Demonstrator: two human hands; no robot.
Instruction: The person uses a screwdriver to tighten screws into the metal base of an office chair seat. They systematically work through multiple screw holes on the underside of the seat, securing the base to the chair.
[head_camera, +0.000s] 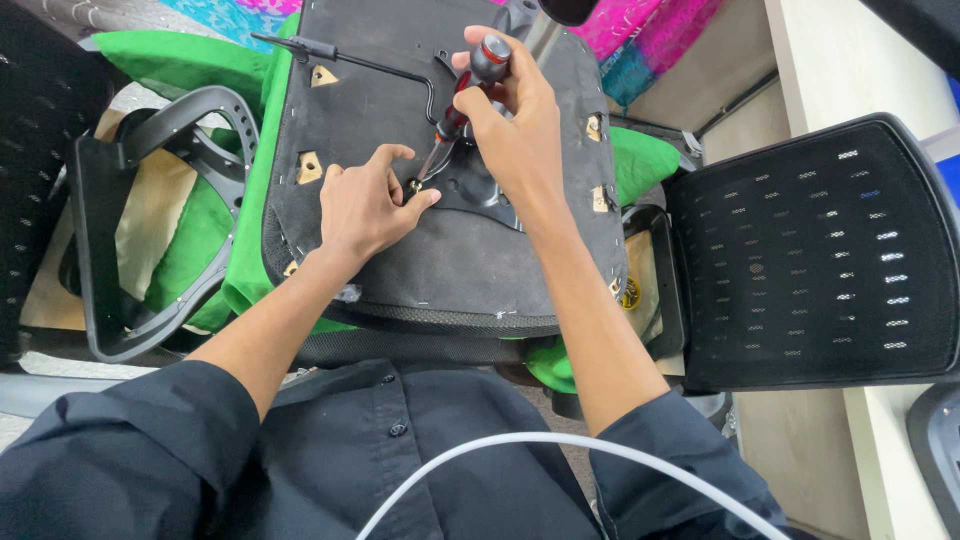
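Note:
An upturned office chair seat (380, 70) with a dark fabric underside lies in front of me on green cloth. My right hand (515, 125) grips a red-and-black screwdriver (462, 105), its tip pointing down at a screw (412, 186) by the black metal mounting plate (480, 190). My left hand (365, 205) rests on the seat underside, thumb and fingers pinched around the screw at the screwdriver tip. A thin black lever rod (350, 57) runs across the top of the seat.
A black mesh chair backrest (820, 250) lies to the right. A black plastic armrest frame (150, 220) lies at the left on green cloth (170, 60). A white cable (560, 445) curves over my dark shirt. A pale cabinet wall (850, 60) stands at the far right.

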